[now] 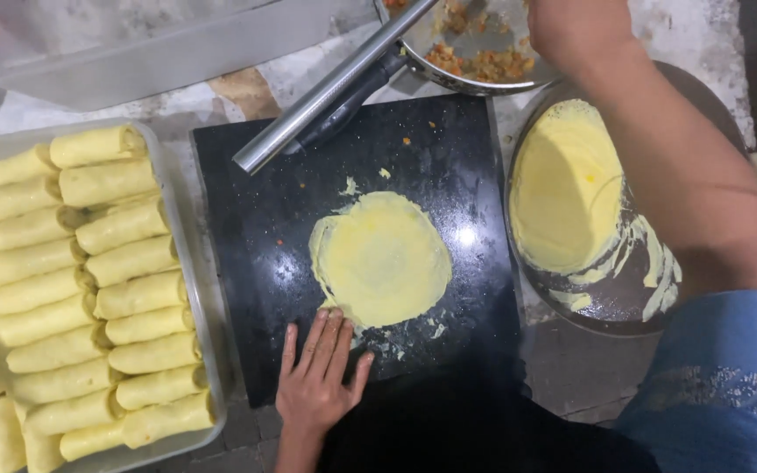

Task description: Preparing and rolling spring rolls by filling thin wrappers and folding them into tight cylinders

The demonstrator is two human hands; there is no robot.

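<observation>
Fingers (321, 337) of the left hand (315, 377) lie flat and slightly spread, holding nothing, their tips touching the near edge of the thin round pale-yellow crepe wrapper (383, 260); the fingers of the right hand (571, 26) run out of the top of the frame, so their state cannot be told. The black rectangular stone slab (256, 219) fills the middle of the view and bears the wrapper at its centre, with small yellow scraps scattered around it. To the left stands a clear rectangular plastic tray (187, 263) packed with rows of rolled pale-yellow spring rolls (89, 298). To the right sits a dark round plate (615, 302) carrying a stack of further yellow wrappers (562, 188). At the top edge, a round metal pan (475, 83) holds orange-brown minced filling (484, 63), just beside the right hand. A metal tube handle (326, 92) lies diagonally across the slab's upper corner.
</observation>
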